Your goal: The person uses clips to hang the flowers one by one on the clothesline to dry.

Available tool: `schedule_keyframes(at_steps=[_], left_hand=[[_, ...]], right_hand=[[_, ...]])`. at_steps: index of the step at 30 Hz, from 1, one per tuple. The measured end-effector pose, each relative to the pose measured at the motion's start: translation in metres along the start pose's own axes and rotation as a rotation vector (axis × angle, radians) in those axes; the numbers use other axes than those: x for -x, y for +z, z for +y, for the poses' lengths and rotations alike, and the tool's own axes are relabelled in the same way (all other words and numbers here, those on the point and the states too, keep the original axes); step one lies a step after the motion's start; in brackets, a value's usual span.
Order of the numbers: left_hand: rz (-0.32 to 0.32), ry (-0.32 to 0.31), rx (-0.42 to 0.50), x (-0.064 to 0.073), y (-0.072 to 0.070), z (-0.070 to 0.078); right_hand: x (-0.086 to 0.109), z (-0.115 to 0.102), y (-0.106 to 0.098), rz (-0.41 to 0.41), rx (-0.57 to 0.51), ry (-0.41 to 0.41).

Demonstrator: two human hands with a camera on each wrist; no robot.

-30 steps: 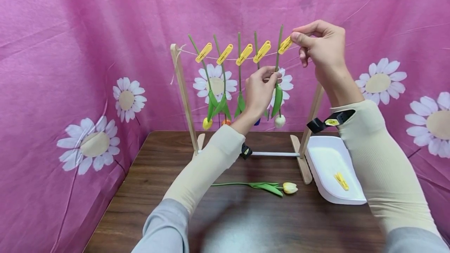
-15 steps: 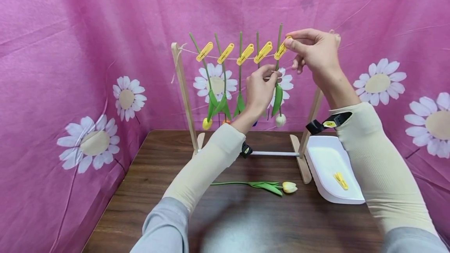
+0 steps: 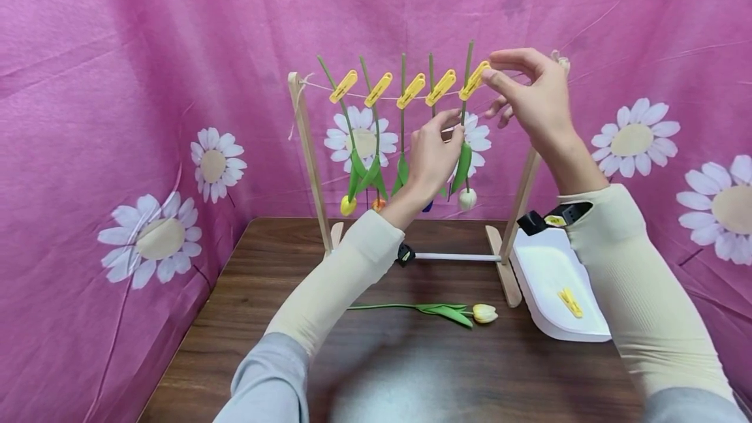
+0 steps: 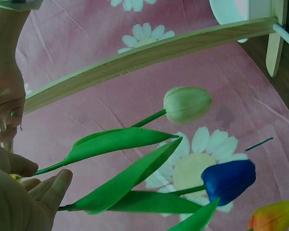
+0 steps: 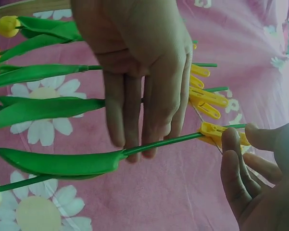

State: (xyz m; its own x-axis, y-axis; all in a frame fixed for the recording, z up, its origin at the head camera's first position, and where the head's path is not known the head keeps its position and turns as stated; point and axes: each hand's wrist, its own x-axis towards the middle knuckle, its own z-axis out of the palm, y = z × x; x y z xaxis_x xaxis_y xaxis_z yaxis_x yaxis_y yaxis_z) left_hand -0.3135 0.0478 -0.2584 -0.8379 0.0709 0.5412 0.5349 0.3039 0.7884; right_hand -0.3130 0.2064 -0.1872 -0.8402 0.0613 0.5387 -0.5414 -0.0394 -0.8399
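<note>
A white tulip [image 3: 467, 199] hangs head down from the cord, its stem clipped by a yellow clothespin [image 3: 473, 82]. My right hand [image 3: 537, 93] is at the clothespin's outer end, thumb and index finger spread apart around it. Below the clip, my left hand [image 3: 433, 152] is beside the stem, its straight fingers touching or nearly touching it. In the left wrist view the thumb stands away from that stem, near the blue tulip [image 4: 229, 180]. Several more tulips, among them a yellow one [image 3: 348, 205], hang from yellow clothespins to the left.
A wooden stand [image 3: 310, 162] carries the cord. One white-yellow tulip [image 3: 484, 314] lies on the brown table [image 3: 264, 279]. At the right, a white tray [image 3: 543, 326] holds a yellow clothespin [image 3: 570, 303]. Behind hangs a pink cloth with printed daisies.
The clothespin came left onto the stem and cord. My right thumb and index finger have since spread and drawn back slightly. My left fingers have loosened from the stem.
</note>
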Motion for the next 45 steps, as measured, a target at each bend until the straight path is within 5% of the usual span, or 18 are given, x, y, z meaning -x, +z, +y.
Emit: schedule_keyframes(at_steps=[6,12,18,24,33,45], left_hand=[[-0.003,0.069,-0.042,0.013,-0.011,-0.004],[-0.035,0.148,-0.050,0.035,-0.031,-0.019],[-0.115,0.158,-0.088,0.059,-0.050,-0.051],[-0.234,0.094,-0.089,0.083,-0.065,-0.094],[-0.347,-0.003,-0.141,0.121,-0.090,-0.153],[-0.515,-0.174,-0.118,0.164,-0.125,-0.216]], right_hand=[[0.019,0.004,-0.014,0.063,0.083,-0.047],[0.041,0.015,-0.041,0.051,0.301,-0.036],[0.066,0.036,-0.076,0.014,0.514,0.000],[0.092,0.067,-0.113,-0.047,0.771,0.056],[0.119,0.116,-0.164,-0.324,1.054,0.191],[0.134,0.168,-0.210,-0.778,1.025,0.556]])
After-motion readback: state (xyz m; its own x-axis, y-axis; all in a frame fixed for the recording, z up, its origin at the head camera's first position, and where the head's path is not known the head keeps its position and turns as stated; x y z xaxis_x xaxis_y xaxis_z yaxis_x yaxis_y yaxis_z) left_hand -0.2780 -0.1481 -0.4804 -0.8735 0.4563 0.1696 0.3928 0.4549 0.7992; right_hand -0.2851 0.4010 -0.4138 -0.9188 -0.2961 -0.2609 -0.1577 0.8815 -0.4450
